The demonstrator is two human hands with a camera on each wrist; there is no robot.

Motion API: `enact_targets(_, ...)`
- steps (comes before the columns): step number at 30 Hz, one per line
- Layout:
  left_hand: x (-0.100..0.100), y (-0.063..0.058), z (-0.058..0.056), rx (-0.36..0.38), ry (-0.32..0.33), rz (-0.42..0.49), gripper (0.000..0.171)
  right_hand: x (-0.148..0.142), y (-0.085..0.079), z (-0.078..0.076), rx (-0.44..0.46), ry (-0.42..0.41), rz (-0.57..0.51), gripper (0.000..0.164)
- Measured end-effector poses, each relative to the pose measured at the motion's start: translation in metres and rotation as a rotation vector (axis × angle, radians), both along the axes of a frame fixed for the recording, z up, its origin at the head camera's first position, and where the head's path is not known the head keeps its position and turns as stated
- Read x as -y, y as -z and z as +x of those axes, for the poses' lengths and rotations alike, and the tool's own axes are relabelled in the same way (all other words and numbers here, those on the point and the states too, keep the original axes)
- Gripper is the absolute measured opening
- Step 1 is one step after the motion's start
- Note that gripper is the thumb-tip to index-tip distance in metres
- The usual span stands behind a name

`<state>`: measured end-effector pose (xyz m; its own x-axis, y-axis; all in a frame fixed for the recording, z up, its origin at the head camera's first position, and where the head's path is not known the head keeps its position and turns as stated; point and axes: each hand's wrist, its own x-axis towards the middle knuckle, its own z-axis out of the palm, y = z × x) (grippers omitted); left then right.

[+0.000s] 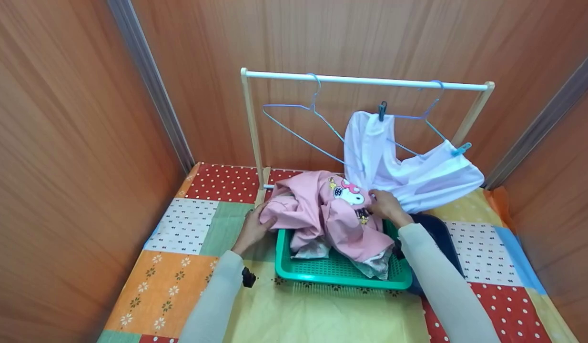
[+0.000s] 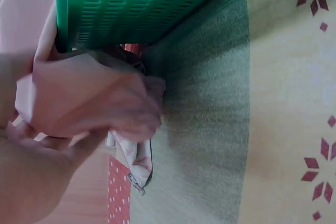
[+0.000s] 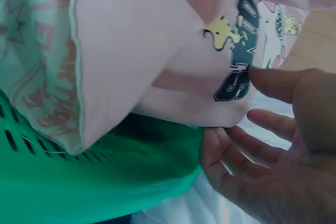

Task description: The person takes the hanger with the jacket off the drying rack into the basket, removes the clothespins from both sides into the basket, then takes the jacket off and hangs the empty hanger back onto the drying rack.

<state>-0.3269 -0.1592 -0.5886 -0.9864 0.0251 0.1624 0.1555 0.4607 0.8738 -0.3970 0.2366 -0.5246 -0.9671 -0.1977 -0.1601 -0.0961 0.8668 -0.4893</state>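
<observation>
1. Left hand (image 1: 252, 229) grips the pink garment (image 1: 306, 202), fingers partly hidden by cloth.
2. Right hand (image 1: 388, 207) pinches its printed side.
3. The garment lies over the green basket (image 1: 322, 277) (folds hide its full shape).

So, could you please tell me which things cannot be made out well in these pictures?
- Head view: the far rim of the green basket, behind the pink garment.
- Head view: what the dark item is; the basket and right sleeve partly cover it.
- Left wrist view: part of the left hand, behind the pink garment.
- Right wrist view: the wrist of the right hand, cut off by the right edge.
</observation>
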Motion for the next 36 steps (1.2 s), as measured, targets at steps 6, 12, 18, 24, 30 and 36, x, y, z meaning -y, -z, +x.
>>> enact_targets(6, -0.013, -0.018, 0.003, -0.004, -0.106, 0.035, 0.037, 0.0, 0.007, 0.0, -0.056, -0.011, -0.005, 0.041)
enact_targets(12, -0.025, -0.042, 0.008, -0.125, -0.149, 0.028, 0.022, 0.002, 0.009, 0.003, -0.101, -0.025, -0.002, 0.033)
enact_targets(18, -0.046, -0.072, 0.017, -0.258, -0.095, -0.029, 0.024, 0.006, 0.004, 0.009, -0.238, -0.023, -0.085, 0.021)
enact_targets(24, -0.079, -0.089, 0.034, -0.382, 0.13, -0.194, 0.031, 0.01, -0.008, 0.029, -0.344, -0.051, -0.125, 0.018)
enact_targets(30, -0.104, -0.088, 0.051, -0.305, 0.396, -0.383, 0.033, 0.017, -0.013, 0.055, -0.434, -0.141, -0.1, 0.015)
enact_targets(36, -0.115, -0.065, 0.06, -0.121, 0.586, -0.597, 0.034, 0.022, -0.001, 0.079, -0.376, -0.393, -0.062, 0.007)
